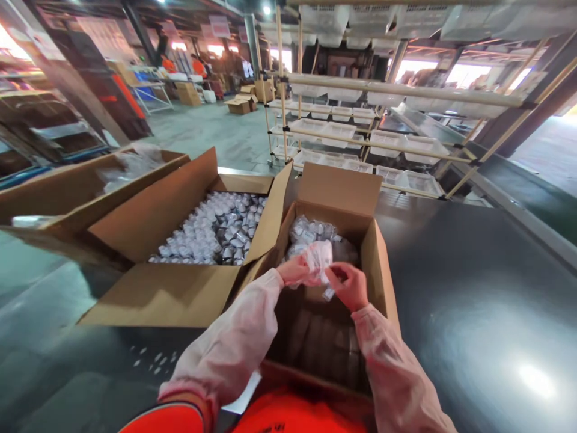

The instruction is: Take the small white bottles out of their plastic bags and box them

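Note:
Over an open cardboard box [383, 270] my two hands meet at a clear plastic bag [319, 255]. My left hand [294, 270] is closed on the bag's left side. The fingers of my right hand [350, 285] pinch its right edge. What the bag contains is too blurred to tell. A small white piece [329, 294] hangs or lies just below my right fingers. Inside the box, beyond my hands, are clear bags of small white-capped items [311, 228]. The near part of the box is in shadow, with dark shapes hard to make out.
To the left stands a wide open box [166, 288] full of small clear, white-capped bottles [193, 240]. Further left is another box [90, 204] with plastic film [135, 162]. A rack [406, 93] of white baskets rises ahead. The dark tabletop [460, 288] extends rightward.

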Available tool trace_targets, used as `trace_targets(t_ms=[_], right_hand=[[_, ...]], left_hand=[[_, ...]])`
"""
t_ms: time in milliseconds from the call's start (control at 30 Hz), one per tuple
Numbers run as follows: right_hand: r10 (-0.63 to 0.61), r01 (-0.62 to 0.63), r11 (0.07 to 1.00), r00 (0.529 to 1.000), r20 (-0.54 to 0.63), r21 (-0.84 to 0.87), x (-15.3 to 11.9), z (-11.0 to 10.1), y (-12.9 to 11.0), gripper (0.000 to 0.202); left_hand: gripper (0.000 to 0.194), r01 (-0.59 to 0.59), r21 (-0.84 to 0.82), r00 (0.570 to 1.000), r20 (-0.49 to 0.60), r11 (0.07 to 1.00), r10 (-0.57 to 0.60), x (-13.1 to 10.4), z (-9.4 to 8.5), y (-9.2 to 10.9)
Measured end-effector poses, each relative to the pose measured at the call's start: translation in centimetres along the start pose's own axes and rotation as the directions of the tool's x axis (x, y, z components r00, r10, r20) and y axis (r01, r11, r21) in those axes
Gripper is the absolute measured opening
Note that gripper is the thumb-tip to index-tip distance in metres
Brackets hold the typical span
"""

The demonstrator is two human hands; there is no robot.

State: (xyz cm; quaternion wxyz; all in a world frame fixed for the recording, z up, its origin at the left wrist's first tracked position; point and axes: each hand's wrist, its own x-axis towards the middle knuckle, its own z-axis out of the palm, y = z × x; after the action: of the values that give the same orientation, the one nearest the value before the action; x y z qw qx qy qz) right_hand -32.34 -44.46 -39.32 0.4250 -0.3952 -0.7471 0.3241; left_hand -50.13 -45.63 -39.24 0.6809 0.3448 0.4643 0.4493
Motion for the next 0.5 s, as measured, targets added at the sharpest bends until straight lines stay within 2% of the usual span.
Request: trace_targets(t_ms=[33,67,100,133,200,233,267,300,333,400,433,467,500], right_hand=[[0.045,-0.043,0.997,0.999,-0.031,0.059,0.5,-1.0,0.4,0.027],[0.094,-0.096,0.985,0.995,0.023,0.141,0.9,-1.7,0.8,0.042],[0.138,-0.172,0.96,0.978,0.159,0.22,1.1,-2.3,1.3,0.056],[0.173,-0.275,0.921,0.924,0.342,0.277,1.2,-2.6,1.9,0.063],[0.205,-0.475,0.833,0.742,0.639,0.285,1.2,-2.7,3.0,0.053],[0.209,-0.532,0.804,0.671,0.712,0.265,1.0,-2.6,3.4,0.046],[0.217,-0.566,0.784,0.635,0.742,0.255,0.9,-2.6,3.8,0.041],[0.228,-0.593,0.763,0.619,0.751,0.257,0.9,-2.6,4.1,0.039],[0.243,-0.609,0.745,0.627,0.74,0.272,0.8,-2.7,4.4,0.038],[0.28,-0.624,0.714,0.671,0.687,0.319,0.9,-3.1,4.8,0.038],[0.3,-0.624,0.7,0.698,0.651,0.347,1.0,-3.3,5.0,0.039],[0.319,-0.618,0.689,0.727,0.607,0.378,1.0,-3.4,5.1,0.04],[0.337,-0.605,0.679,0.759,0.557,0.415,1.1,-3.5,5.2,0.042]], left_hand=[[0.04,0.044,0.042,0.996,0.076,0.998,-0.047,-0.4,0.1,0.1],[0.043,0.086,0.102,0.982,0.161,0.991,-0.102,-0.8,0.3,0.0],[0.044,0.117,0.178,0.956,0.247,0.977,-0.159,-1.1,0.4,0.0],[0.044,0.125,0.26,0.921,0.328,0.957,-0.21,-1.4,0.5,-0.1],[0.042,0.091,0.392,0.841,0.462,0.915,-0.282,-2.0,0.3,0.2],[0.044,0.063,0.415,0.818,0.5,0.907,-0.285,-2.3,0.0,0.7],[0.048,0.038,0.398,0.823,0.507,0.917,-0.254,-2.6,-0.6,1.4],[0.055,0.012,0.344,0.85,0.491,0.939,-0.191,-3.0,-1.4,2.2],[0.064,-0.018,0.268,0.886,0.45,0.963,-0.108,-3.3,-2.3,3.2],[0.079,-0.17,0.063,0.95,0.276,0.983,0.147,-3.8,-4.2,5.0],[0.083,-0.287,-0.033,0.946,0.148,0.957,0.289,-3.8,-4.9,5.6],[0.084,-0.397,-0.096,0.916,0.009,0.913,0.4,-3.7,-5.5,5.9],[0.083,-0.471,-0.119,0.881,-0.116,0.874,0.459,-3.4,-5.7,5.8]])
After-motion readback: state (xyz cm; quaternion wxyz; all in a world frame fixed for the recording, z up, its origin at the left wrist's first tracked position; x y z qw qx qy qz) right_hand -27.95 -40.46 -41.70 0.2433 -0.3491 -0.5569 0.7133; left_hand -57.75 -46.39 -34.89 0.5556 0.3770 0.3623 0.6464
